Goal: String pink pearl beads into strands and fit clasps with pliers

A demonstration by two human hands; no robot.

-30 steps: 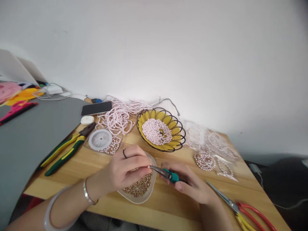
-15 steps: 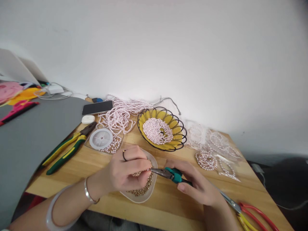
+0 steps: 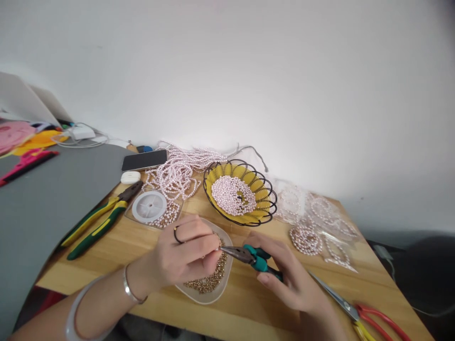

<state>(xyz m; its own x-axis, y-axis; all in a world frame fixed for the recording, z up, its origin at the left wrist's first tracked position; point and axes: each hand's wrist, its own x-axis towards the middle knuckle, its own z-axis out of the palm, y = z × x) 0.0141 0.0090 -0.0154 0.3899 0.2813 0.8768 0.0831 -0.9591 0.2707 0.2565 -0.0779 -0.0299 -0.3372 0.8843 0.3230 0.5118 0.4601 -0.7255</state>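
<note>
My right hand is closed round the teal handles of needle-nose pliers, their tip pointing left. My left hand is pinched at that tip, over a pale dish of gold beads. A tiny bead or two shows at the left fingertips; the rest of what they pinch is hidden. Behind the hands, a yellow basket with black wire loops holds loose pink pearl beads.
Large green-and-yellow pliers lie at left beside a spool in a clear box. Behind are a phone, a white case and pink bead strands. Bagged bead bracelets and red-and-yellow-handled scissors lie at right.
My left hand and the pliers' tip have shifted slightly left, still together. More of the scissors' blades shows beside my right arm. The other things on the table stay in place.
</note>
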